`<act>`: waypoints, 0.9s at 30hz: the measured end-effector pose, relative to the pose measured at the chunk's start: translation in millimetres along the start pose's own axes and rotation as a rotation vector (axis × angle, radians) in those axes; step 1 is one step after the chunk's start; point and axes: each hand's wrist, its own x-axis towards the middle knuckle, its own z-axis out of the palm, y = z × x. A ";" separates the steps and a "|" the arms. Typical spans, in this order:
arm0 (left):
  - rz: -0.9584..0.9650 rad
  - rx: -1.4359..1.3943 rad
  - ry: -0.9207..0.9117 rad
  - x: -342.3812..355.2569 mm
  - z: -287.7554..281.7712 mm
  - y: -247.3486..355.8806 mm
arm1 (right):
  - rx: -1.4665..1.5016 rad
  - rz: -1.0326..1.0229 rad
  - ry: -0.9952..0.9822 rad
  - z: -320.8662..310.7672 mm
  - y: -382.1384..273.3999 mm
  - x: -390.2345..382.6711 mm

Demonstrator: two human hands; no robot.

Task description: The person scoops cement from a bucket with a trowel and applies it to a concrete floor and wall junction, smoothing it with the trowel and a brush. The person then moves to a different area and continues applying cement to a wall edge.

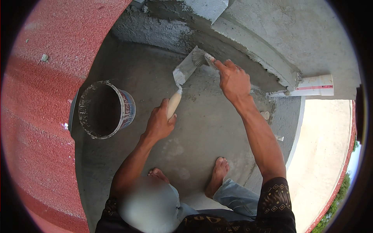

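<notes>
1. Head view, nearest: two bare feet (218, 174) stand apart on the smooth grey cement floor (194, 136), under faded blue jeans (237, 198); this spacing probably steadies the person's forward lean.
2. Left hand (158, 121) holds a metal trowel (185, 70) with a pale, rounded handle. Its fingers are curled together around the handle, with the thumb closing from the right side. The forearm slants up and inward, pointing the blade up and to the right, apparently to offer its face to the other tool.
3. Right hand (235, 79) grips a cement-smeared brush (199, 59) with grey bristles. Its fingers are folded, pinching the handle, the index reaching forward; I cannot tell where the thumb presses. The arm stretches far out, wrist turned left, seemingly to lay the bristles across the blade's far end.
4. Both tools sit ahead of the feet, near the base of the rough grey cement ledge (254, 48).
5. Left of the trowel stands a round, cement-spattered plastic bucket (128, 110), likely kept there for easy reach.
6. Farther right, a white plastic pipe (316, 86) juts out beside the ledge.
</notes>
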 end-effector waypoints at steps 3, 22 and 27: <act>-0.044 -0.085 0.018 -11.1 6.4 -6.0 | 0.030 0.110 0.017 18.0 -0.5 5.2; -0.249 -0.236 -0.025 -136.6 8.4 -58.9 | 0.348 0.442 0.141 47.3 35.1 -14.4; -0.283 -0.216 0.039 -165.7 0.1 -84.9 | 0.342 0.457 0.057 36.0 39.6 -18.6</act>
